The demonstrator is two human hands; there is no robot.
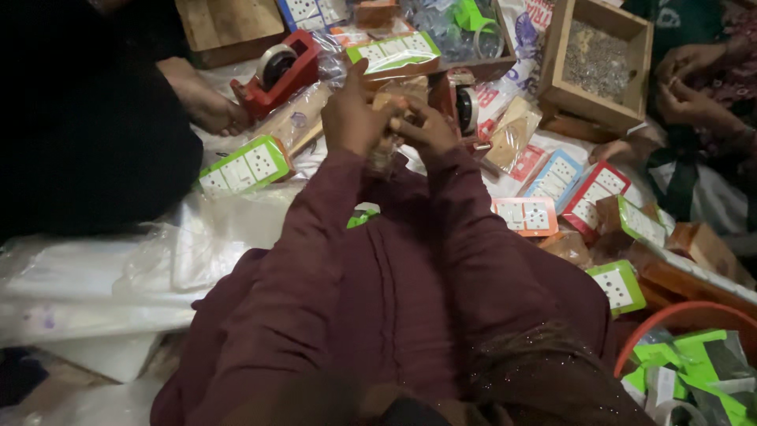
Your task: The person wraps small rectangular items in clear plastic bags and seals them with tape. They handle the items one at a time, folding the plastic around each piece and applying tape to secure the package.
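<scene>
Both hands, left hand (351,114) & right hand (426,126), pinch shut on a small tan plastic-wrapped packet (392,106) at 12 o'clock; prob. light, crinkly, slippery, so hold by its edges.

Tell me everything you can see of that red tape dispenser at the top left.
The red tape dispenser is a chunky, seemingly plastic holder with a roll of pale tape set in its round cradle. It lies angled on clear plastic sheeting, its low end toward another person's hand, which rests close beside it. A wooden board lies just behind. Neither of the wearer's hands touches it.
</scene>
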